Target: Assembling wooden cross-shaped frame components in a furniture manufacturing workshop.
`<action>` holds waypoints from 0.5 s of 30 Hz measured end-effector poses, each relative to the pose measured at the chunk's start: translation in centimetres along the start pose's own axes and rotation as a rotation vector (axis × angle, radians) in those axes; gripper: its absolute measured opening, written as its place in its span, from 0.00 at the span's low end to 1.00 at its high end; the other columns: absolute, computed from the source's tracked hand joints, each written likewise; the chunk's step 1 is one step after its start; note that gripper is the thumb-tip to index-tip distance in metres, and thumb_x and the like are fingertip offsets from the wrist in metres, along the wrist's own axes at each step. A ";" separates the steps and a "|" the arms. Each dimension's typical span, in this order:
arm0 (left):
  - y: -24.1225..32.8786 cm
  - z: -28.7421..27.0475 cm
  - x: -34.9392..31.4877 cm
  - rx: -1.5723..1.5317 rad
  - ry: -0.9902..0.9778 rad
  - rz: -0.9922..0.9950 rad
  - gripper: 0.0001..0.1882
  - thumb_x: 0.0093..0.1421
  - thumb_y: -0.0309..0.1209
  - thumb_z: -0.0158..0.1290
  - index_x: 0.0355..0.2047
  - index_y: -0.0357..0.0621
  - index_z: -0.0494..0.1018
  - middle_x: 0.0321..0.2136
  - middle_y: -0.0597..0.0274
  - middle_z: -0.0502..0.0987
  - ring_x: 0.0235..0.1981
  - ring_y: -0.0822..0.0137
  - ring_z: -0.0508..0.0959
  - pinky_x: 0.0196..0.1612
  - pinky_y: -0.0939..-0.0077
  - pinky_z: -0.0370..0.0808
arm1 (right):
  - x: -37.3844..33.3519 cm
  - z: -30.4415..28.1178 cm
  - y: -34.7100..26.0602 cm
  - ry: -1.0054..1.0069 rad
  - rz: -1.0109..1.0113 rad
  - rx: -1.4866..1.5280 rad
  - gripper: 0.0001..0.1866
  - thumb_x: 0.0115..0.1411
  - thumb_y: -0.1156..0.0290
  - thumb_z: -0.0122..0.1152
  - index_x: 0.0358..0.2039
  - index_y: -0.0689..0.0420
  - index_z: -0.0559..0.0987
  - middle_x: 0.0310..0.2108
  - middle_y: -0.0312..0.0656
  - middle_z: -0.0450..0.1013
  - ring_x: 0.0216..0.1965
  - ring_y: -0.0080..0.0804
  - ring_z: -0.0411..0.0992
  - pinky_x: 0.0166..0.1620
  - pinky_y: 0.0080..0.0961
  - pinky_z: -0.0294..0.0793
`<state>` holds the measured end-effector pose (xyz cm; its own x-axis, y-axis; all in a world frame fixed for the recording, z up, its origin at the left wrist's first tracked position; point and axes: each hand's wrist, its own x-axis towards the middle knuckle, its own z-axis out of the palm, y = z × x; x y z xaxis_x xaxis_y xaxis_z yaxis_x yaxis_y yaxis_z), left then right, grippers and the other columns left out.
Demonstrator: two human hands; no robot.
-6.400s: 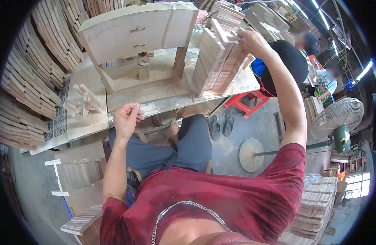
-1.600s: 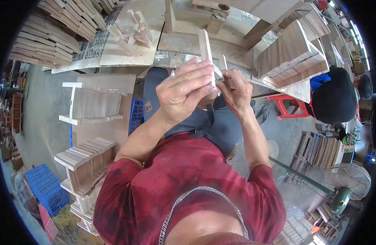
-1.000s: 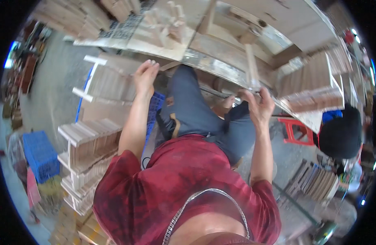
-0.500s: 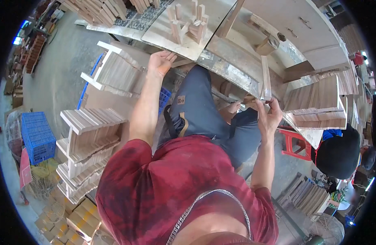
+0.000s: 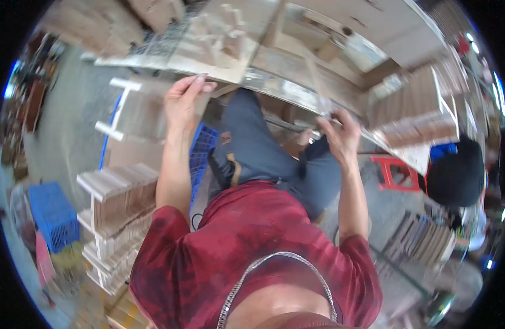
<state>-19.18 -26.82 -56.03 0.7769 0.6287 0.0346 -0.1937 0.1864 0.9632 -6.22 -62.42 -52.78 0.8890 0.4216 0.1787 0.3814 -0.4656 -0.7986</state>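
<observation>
My left hand (image 5: 182, 104) is raised just off the near edge of the worktable (image 5: 285, 86), thumb and fingertips pinched together. Whether anything small is between them cannot be made out. At the table's edge to the right, my right hand (image 5: 343, 134) has its thumb and fingers closed at the near end of a narrow wooden strip (image 5: 316, 79). Motion blurs that end and the fingertips. Beyond my left hand, a small cluster of upright wooden pieces (image 5: 218, 35) stands on a pale board on the table.
Stacked wooden slats (image 5: 408, 112) sit at the table's right end, above a red plastic stool (image 5: 396, 174). To the left are wooden pieces on white racks (image 5: 118, 186), a blue crate (image 5: 54, 216) and a blue basket (image 5: 203, 145). A black rounded object (image 5: 455, 172) stands at right.
The view has shifted, and the picture is blurrier. My left hand has come away from under the table edge and its fingers have drawn into a pinch. The right hand stays by the strip's end.
</observation>
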 end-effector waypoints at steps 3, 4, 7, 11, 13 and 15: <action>3.0 5.9 -0.5 0.115 -0.101 0.107 0.05 0.61 0.22 0.62 0.36 0.32 0.82 0.27 0.59 0.83 0.29 0.74 0.81 0.37 0.79 0.78 | 0.8 -0.5 0.9 0.048 -0.074 -0.051 0.18 0.57 0.71 0.73 0.46 0.66 0.80 0.34 0.43 0.81 0.33 0.21 0.77 0.38 0.21 0.77; 3.3 7.1 -0.3 0.262 -0.180 0.167 0.03 0.60 0.21 0.62 0.34 0.34 0.83 0.27 0.61 0.83 0.28 0.76 0.80 0.35 0.81 0.76 | 1.0 -0.9 0.5 -0.036 0.076 0.193 0.18 0.59 0.72 0.72 0.46 0.67 0.79 0.34 0.41 0.80 0.35 0.21 0.77 0.39 0.20 0.76; 3.7 11.7 0.1 0.338 -0.340 0.256 0.03 0.58 0.20 0.64 0.33 0.35 0.83 0.27 0.64 0.83 0.28 0.78 0.79 0.34 0.84 0.75 | 1.5 -2.5 0.0 -0.126 0.249 0.404 0.17 0.60 0.73 0.70 0.46 0.68 0.79 0.34 0.41 0.79 0.36 0.21 0.77 0.39 0.18 0.77; 2.8 15.7 1.0 0.448 -0.530 0.415 0.14 0.55 0.20 0.64 0.43 0.39 0.82 0.36 0.62 0.84 0.37 0.74 0.81 0.43 0.79 0.76 | 1.6 -4.0 0.1 -0.247 0.302 0.434 0.14 0.60 0.73 0.70 0.43 0.68 0.79 0.32 0.40 0.79 0.33 0.20 0.76 0.36 0.18 0.76; 2.3 16.7 1.3 0.506 -0.638 0.469 0.27 0.53 0.21 0.65 0.55 0.44 0.77 0.44 0.59 0.83 0.47 0.68 0.81 0.53 0.74 0.75 | 1.7 -4.4 0.4 -0.329 0.261 0.384 0.12 0.62 0.69 0.68 0.39 0.66 0.81 0.28 0.37 0.79 0.29 0.18 0.74 0.32 0.18 0.72; 1.3 17.6 0.6 0.519 -0.697 0.441 0.28 0.53 0.21 0.65 0.56 0.44 0.76 0.44 0.58 0.83 0.47 0.67 0.81 0.54 0.73 0.75 | 1.8 -5.2 0.2 -0.404 0.355 0.392 0.12 0.63 0.68 0.68 0.38 0.65 0.81 0.28 0.37 0.79 0.28 0.18 0.73 0.31 0.17 0.71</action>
<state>-8.45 -39.47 -50.07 0.9104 -0.0565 0.4099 -0.3942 -0.4196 0.8177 -3.25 -65.79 -49.70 0.7498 0.5887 -0.3021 -0.1056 -0.3443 -0.9329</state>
